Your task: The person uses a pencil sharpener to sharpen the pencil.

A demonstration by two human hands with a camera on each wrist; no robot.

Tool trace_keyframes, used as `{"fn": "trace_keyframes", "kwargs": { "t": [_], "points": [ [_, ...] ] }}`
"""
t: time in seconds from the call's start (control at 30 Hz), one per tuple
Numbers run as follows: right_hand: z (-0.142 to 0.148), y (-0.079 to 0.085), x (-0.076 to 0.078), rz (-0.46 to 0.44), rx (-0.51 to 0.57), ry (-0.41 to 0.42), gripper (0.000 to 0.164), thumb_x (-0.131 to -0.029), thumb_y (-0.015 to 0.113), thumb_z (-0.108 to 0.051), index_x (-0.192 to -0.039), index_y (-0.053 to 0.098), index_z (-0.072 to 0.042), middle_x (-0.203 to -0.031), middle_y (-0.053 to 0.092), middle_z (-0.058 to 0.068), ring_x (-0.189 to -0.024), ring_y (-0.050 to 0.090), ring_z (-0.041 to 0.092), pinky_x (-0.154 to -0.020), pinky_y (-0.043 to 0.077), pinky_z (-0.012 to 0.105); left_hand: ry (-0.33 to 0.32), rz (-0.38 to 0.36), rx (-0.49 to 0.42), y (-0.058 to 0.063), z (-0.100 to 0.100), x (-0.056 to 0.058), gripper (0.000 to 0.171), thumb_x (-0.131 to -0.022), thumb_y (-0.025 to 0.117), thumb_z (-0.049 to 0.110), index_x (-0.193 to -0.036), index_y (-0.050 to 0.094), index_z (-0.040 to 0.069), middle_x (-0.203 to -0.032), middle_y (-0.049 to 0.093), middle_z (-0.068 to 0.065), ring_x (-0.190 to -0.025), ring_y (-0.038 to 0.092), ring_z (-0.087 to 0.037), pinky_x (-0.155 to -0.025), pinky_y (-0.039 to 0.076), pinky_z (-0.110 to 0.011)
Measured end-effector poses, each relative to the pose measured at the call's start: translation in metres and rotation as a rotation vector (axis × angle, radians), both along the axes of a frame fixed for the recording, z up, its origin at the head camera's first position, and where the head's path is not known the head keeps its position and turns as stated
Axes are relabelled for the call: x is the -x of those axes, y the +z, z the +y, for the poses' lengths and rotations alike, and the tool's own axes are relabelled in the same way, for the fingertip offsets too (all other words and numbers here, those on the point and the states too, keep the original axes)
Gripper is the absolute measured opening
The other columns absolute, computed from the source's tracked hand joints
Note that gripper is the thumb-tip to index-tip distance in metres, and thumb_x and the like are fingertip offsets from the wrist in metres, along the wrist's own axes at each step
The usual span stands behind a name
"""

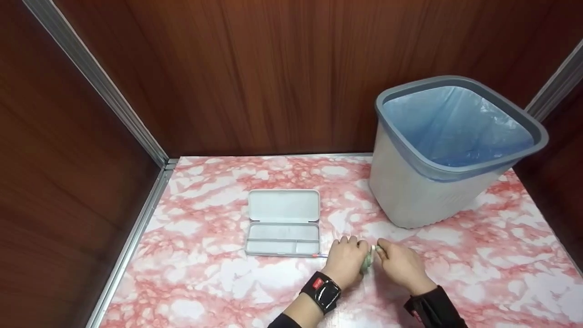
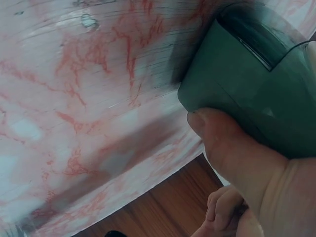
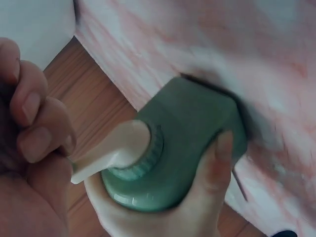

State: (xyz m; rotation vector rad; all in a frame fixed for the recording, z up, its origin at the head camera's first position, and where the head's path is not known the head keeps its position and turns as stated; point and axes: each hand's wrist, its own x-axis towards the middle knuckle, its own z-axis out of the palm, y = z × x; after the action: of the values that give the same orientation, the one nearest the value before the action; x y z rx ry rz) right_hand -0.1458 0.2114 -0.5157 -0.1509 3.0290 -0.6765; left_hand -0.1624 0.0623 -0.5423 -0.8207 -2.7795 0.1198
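Note:
My left hand (image 1: 347,260) grips a green crank pencil sharpener (image 3: 192,111) low over the table, fingers wrapped round its body. In the left wrist view the thumb lies along the sharpener's side (image 2: 237,89), below a dark slot. A cream crank handle (image 3: 114,148) sticks out from a ribbed green ring on its end. The fingers of my right hand (image 1: 406,268) are curled round the outer end of this crank and hide most of its knob. A thin pencil (image 1: 320,255), orange and blue, shows left of my left hand; the rest is hidden behind the hand.
An open pale grey pencil case (image 1: 283,231) with divided compartments lies left of my hands. At the back right stands a bin (image 1: 412,182) with a grey rim and blue liner. Wood-grain panels (image 1: 273,77) enclose the red-and-white marbled table (image 1: 205,282).

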Motion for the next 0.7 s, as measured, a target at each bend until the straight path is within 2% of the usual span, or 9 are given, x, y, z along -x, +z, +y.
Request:
{"fn": "trace_keyframes", "kwargs": {
  "t": [0.17,0.23,0.33,0.43,0.57,0.7],
  "points": [
    [0.0,-0.006,0.013,-0.051,0.029,0.004,0.02,-0.09,0.047,-0.02,-0.072,0.043,-0.014,-0.057,0.035,0.003,-0.052,0.038,0.02,-0.049,0.028,0.03,0.005,-0.003,0.001,0.0,-0.001,0.0,0.059,-0.053,0.079,0.046,-0.097,0.048,0.022,-0.089,0.059,0.004,-0.078,0.056,-0.014,-0.063,0.042,-0.027],
    [0.0,-0.012,0.018,-0.059,0.025,0.01,0.016,-0.089,0.048,-0.019,-0.075,0.048,-0.012,-0.061,0.044,0.007,-0.055,0.045,0.023,-0.051,0.032,0.034,0.006,-0.005,0.004,0.0,-0.001,0.0,0.061,-0.052,0.08,0.047,-0.098,0.049,0.022,-0.089,0.059,0.004,-0.079,0.056,-0.014,-0.063,0.042,-0.028],
    [0.001,-0.024,0.02,-0.079,-0.002,0.016,0.014,-0.089,0.048,-0.019,-0.087,0.057,-0.009,-0.078,0.061,0.014,-0.07,0.058,0.031,-0.058,0.041,0.043,0.004,-0.008,0.013,0.0,0.0,-0.002,0.063,-0.052,0.08,0.05,-0.1,0.05,0.021,-0.09,0.06,0.004,-0.08,0.057,-0.014,-0.064,0.042,-0.028],
    [0.002,-0.036,0.018,-0.115,-0.031,0.02,0.014,-0.087,0.049,-0.018,-0.089,0.059,-0.009,-0.086,0.065,0.014,-0.077,0.062,0.034,-0.062,0.044,0.047,-0.001,-0.021,0.018,0.0,0.001,-0.003,0.063,-0.052,0.079,0.051,-0.099,0.05,0.02,-0.091,0.059,0.004,-0.08,0.056,-0.014,-0.063,0.042,-0.028],
    [-0.001,-0.046,0.009,-0.147,-0.074,0.027,0.01,-0.085,0.05,-0.017,-0.078,0.056,-0.013,-0.076,0.064,0.009,-0.07,0.06,0.029,-0.056,0.042,0.043,0.003,-0.042,0.013,0.0,0.001,-0.003,0.061,-0.052,0.079,0.051,-0.096,0.05,0.021,-0.091,0.058,0.004,-0.079,0.055,-0.014,-0.064,0.041,-0.028],
    [-0.006,-0.048,-0.001,-0.136,-0.108,0.044,0.012,-0.086,0.052,-0.019,-0.085,0.062,-0.013,-0.079,0.067,0.009,-0.071,0.063,0.03,-0.055,0.043,0.043,0.017,-0.041,0.002,0.001,0.0,0.0,0.061,-0.051,0.08,0.05,-0.094,0.049,0.021,-0.09,0.059,0.004,-0.079,0.055,-0.014,-0.064,0.041,-0.027]
  ]
}}
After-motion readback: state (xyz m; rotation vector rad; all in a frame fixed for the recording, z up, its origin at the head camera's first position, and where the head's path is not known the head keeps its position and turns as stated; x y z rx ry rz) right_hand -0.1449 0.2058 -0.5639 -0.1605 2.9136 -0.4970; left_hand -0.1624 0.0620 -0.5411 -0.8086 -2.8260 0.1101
